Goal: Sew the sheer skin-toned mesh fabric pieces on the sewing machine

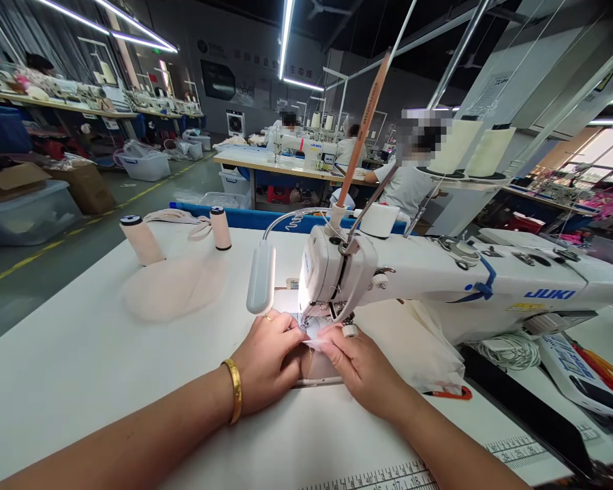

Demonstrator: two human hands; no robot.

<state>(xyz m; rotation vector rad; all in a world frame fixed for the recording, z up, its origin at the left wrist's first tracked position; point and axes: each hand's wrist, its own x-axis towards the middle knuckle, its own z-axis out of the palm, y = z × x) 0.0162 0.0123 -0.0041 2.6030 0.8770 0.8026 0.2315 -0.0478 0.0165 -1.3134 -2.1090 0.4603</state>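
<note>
A white sewing machine (332, 272) stands in front of me, its needle area lit by a small lamp (261, 279). My left hand (270, 357) lies just left of the presser foot, fingers bent and pressed on a thin pale fabric piece (314, 344). From the other side my right hand (362, 364) pinches the same fabric, thumb and fingers together. The fabric lies under the needle area, and the fingertips partly hide it. More sheer cream fabric (409, 340) rests on the table beneath the machine arm.
Two thread cones, one upright (220, 229) and one tilted (142, 241), stand back left near a pale fabric piece (174, 289). At right lie a black strip (528, 408), a coiled white cable (508, 350) and orange-handled scissors (605, 367). Other people work at machines beyond.
</note>
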